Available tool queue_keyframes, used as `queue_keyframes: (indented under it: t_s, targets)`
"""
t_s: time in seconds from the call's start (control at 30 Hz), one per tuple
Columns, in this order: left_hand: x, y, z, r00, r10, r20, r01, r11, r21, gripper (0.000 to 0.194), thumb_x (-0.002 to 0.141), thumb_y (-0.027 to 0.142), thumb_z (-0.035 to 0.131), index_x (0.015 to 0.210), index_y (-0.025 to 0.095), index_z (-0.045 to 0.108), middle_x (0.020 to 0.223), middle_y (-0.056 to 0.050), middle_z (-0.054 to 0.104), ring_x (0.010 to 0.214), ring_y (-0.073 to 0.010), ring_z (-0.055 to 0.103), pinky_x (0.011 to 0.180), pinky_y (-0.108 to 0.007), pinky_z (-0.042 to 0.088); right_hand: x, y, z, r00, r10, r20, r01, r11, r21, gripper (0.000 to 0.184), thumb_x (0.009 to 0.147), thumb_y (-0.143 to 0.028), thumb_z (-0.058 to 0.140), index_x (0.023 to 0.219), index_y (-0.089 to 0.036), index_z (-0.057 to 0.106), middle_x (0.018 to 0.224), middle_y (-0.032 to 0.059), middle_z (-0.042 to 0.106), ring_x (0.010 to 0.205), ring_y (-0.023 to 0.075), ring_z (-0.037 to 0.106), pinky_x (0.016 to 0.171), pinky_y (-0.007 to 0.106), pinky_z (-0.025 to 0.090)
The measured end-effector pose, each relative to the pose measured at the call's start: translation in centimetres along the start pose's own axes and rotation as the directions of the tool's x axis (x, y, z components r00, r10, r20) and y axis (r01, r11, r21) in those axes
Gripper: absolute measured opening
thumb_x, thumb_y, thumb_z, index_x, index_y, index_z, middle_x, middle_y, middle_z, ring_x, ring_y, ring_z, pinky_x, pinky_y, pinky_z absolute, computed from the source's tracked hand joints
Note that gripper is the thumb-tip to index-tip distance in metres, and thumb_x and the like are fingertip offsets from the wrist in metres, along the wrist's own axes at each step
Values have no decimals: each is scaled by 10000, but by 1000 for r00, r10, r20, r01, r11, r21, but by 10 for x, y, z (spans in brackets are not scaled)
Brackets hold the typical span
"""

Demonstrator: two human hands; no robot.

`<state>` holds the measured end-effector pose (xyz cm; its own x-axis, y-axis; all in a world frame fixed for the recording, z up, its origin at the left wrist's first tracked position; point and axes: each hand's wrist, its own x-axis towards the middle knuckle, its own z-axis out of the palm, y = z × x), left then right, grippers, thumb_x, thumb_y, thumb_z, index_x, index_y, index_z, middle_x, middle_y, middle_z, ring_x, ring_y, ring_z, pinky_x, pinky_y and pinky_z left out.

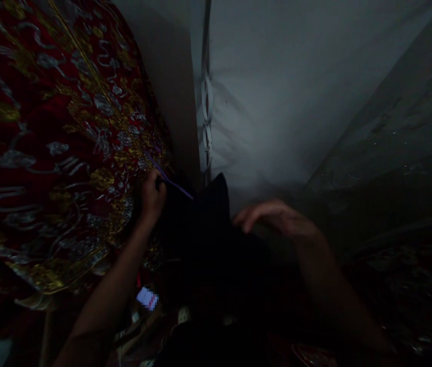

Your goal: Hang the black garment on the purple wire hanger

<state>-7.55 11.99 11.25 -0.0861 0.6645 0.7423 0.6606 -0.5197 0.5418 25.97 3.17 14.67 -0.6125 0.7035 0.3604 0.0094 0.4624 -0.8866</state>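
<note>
My left hand (153, 196) is closed in a grip on a thin purple stick-like tool (170, 179), at the edge of a red fabric (47, 127) embroidered in gold and silver. The tool slants from the fabric down to the right. My right hand (273, 216) hovers over a dark black cloth (208, 229), fingers curved downward and pointing left, with nothing visibly in them. The scene is very dim, and the black cloth hides what lies beneath it.
A pale wall (296, 92) with a vertical strip bearing ring shapes (206, 107) stands behind. A clear plastic cover (399, 132) over a dark garment hangs at right. Small items, one a white tag (147, 298), lie low near my left forearm.
</note>
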Motion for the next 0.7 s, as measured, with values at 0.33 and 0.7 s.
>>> queue_keyframes:
  t_s: [0.33,0.7]
  targets:
    - [-61,72,67,979,-81,186,177,793,-583,252,655,117,435,808,196,620,532,44,532,536,-134,520,614,-253,414,-19,130,75,969,-60,-241,-121,734,-668,1205,721,-238,794,1612,-213,-16,1665,207,81,1533,352,159,1185,577,291]
    - [-72,111,113,820,-125,559,519,573,-634,555,686,74,678,1195,239,532,1134,-41,609,1075,-175,605,994,-357,465,-18,123,55,792,-532,-298,101,596,-796,1119,620,-523,783,1534,-254,196,1409,159,433,1378,404,391,1176,692,138]
